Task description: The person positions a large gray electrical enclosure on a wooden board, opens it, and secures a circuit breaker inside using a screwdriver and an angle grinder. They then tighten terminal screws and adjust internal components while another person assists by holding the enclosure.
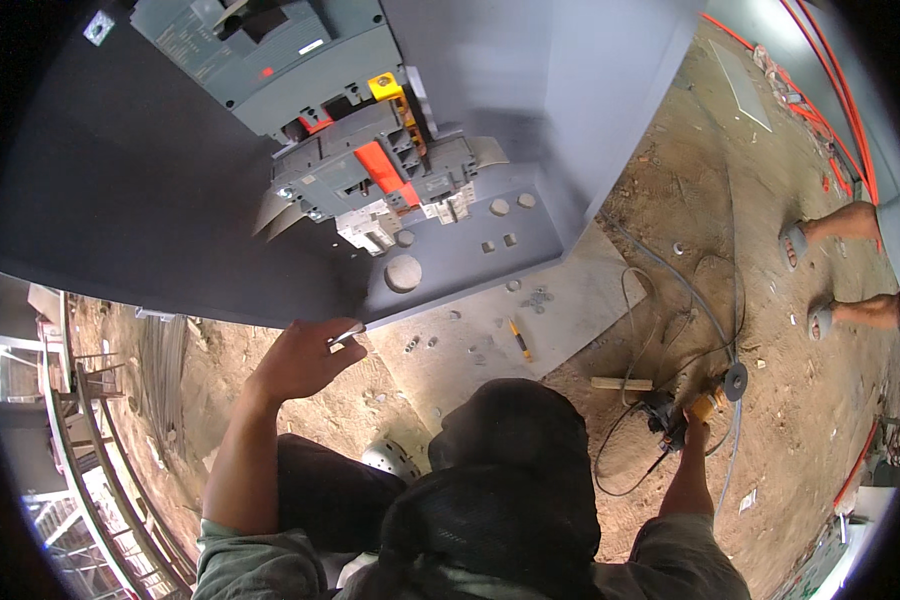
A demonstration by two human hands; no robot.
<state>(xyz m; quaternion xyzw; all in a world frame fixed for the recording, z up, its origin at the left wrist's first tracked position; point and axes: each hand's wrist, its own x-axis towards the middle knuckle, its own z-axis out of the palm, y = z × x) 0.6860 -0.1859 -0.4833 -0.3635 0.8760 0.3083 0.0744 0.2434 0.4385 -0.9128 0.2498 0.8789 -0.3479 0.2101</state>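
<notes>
My left hand point(312, 360) is at the lower edge of a grey metal cabinet point(470, 285), its fingers closed on a small flat pale piece point(348, 336) whose kind I cannot make out. Down at the right, my right hand point(698, 424) grips an angle grinder point(708, 402) with a yellow body, low over the dirt floor. The grinder's dark round disc point(736, 381) points away from me. Inside the cabinet are grey circuit breakers point(345, 160) with orange and yellow parts. Round and square holes show in the cabinet's bottom plate point(445, 270).
A pale board point(560, 300) under the cabinet carries a yellow-black screwdriver-like tool point(520, 340) and several small metal bits. Cables point(670, 265) loop over the dirt at the right, near a wooden strip point(622, 383). Another person's sandalled feet point(820, 322) stand at far right, below red tubing point(850, 90).
</notes>
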